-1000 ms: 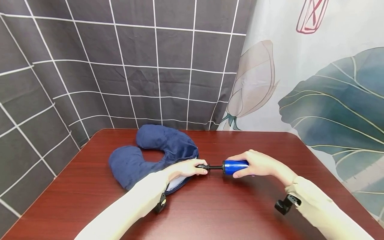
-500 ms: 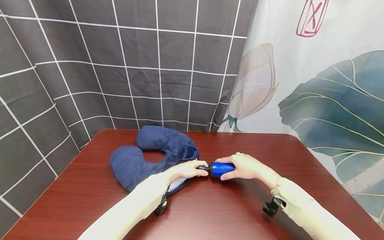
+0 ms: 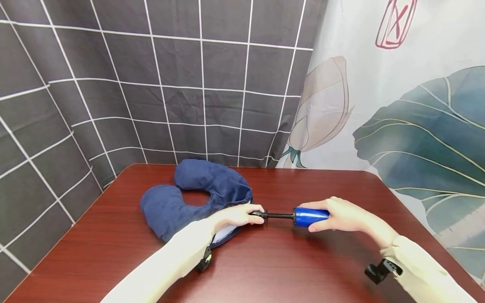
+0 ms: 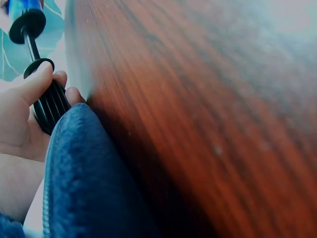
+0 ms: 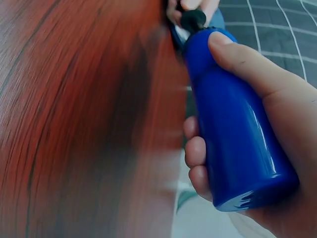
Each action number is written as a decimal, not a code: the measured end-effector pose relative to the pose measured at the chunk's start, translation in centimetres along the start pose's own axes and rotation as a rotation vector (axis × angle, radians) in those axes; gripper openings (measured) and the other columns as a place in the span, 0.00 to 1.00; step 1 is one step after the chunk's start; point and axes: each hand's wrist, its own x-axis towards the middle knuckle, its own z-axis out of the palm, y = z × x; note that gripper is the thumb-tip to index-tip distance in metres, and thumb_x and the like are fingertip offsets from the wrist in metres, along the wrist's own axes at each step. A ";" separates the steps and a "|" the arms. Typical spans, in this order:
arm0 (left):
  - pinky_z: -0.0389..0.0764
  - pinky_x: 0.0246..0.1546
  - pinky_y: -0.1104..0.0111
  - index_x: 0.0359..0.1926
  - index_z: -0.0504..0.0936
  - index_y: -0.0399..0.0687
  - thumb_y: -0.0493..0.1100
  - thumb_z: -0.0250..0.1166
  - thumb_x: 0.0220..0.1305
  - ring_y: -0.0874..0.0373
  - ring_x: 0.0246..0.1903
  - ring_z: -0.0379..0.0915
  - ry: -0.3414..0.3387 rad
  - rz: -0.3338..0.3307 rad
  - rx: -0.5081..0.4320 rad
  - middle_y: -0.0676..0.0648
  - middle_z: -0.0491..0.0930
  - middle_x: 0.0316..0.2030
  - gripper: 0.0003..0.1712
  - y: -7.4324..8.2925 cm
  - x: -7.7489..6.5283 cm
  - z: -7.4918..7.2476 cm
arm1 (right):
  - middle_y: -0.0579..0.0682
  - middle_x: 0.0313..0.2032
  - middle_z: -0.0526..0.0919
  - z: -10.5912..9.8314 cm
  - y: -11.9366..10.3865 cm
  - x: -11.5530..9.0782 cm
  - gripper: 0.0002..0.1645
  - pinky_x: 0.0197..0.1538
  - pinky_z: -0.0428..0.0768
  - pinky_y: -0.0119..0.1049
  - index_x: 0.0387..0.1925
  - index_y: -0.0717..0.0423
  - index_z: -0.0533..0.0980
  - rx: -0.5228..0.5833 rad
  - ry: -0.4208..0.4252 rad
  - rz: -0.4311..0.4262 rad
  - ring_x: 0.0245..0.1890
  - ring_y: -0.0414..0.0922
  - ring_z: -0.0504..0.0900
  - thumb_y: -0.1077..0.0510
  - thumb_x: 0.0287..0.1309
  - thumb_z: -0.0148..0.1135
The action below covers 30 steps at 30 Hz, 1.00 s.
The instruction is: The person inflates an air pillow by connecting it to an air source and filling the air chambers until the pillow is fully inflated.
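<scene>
A hand air pump with a blue barrel (image 3: pixel 308 217) and a black rod lies level between my two hands. My left hand (image 3: pixel 236 214) grips its black ribbed handle (image 4: pixel 49 106), thumb near the flange. The right hand (image 3: pixel 346 214) is wrapped round the barrel, which fills much of the right wrist view. Between barrel and handle a length of rod (image 3: pixel 280 215) is exposed. A navy U-shaped neck pillow (image 3: pixel 201 193) lies under and beside my left forearm, its zipped edge parted over white lining (image 3: pixel 225 233). Whether handle and pillow are joined is hidden.
Both hands work over a reddish-brown wooden table (image 3: pixel 265 269). A dark grey curtain (image 3: pixel 182 84) with white grid lines hangs behind it. At the right hangs a pale curtain (image 3: pixel 360 139) with lotus prints.
The right hand first pushed the barrel left against the handle, then drew it back right, so more rod shows now. My left hand has stayed almost in place, holding the handle.
</scene>
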 end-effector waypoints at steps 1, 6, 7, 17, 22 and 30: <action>0.67 0.34 0.78 0.44 0.78 0.42 0.43 0.59 0.70 0.68 0.28 0.66 0.001 0.001 -0.001 0.56 0.70 0.27 0.09 -0.1 0.0 0.0 | 0.47 0.48 0.85 -0.2 0.2 -0.5 0.39 0.32 0.79 0.30 0.64 0.40 0.74 0.020 -0.002 0.004 0.38 0.39 0.81 0.33 0.51 0.69; 0.67 0.34 0.77 0.44 0.78 0.42 0.43 0.60 0.70 0.67 0.28 0.67 0.015 0.016 0.016 0.56 0.70 0.26 0.08 -0.3 0.1 -0.1 | 0.50 0.49 0.85 -1.3 1.0 -2.3 0.40 0.30 0.79 0.29 0.64 0.44 0.73 0.076 0.001 -0.002 0.37 0.38 0.80 0.35 0.52 0.69; 0.67 0.34 0.77 0.44 0.78 0.42 0.42 0.60 0.70 0.67 0.28 0.67 0.018 0.020 0.019 0.56 0.70 0.26 0.08 -0.3 0.1 -0.1 | 0.50 0.49 0.85 -1.4 1.1 -2.4 0.40 0.30 0.79 0.30 0.65 0.44 0.73 0.082 0.001 0.000 0.37 0.38 0.80 0.35 0.52 0.69; 0.67 0.35 0.78 0.44 0.79 0.44 0.44 0.61 0.69 0.69 0.28 0.66 0.034 0.002 0.045 0.56 0.71 0.26 0.09 -0.1 -0.1 -0.2 | 0.46 0.50 0.85 -0.3 0.2 0.5 0.37 0.39 0.81 0.30 0.62 0.43 0.76 0.048 0.005 -0.059 0.42 0.39 0.83 0.34 0.53 0.68; 0.67 0.36 0.78 0.43 0.79 0.43 0.44 0.61 0.69 0.69 0.29 0.66 0.039 0.018 0.070 0.56 0.71 0.27 0.08 0.0 0.0 -0.3 | 0.43 0.49 0.86 0.8 -1.3 3.0 0.36 0.42 0.81 0.34 0.61 0.40 0.76 -0.001 0.010 -0.068 0.43 0.40 0.83 0.32 0.52 0.68; 0.67 0.37 0.76 0.44 0.79 0.45 0.45 0.60 0.69 0.68 0.29 0.67 0.018 -0.010 0.068 0.55 0.72 0.27 0.09 0.2 0.0 -0.1 | 0.41 0.47 0.86 2.6 -3.7 5.6 0.36 0.37 0.76 0.34 0.60 0.35 0.76 -0.075 0.031 -0.064 0.39 0.38 0.80 0.31 0.51 0.67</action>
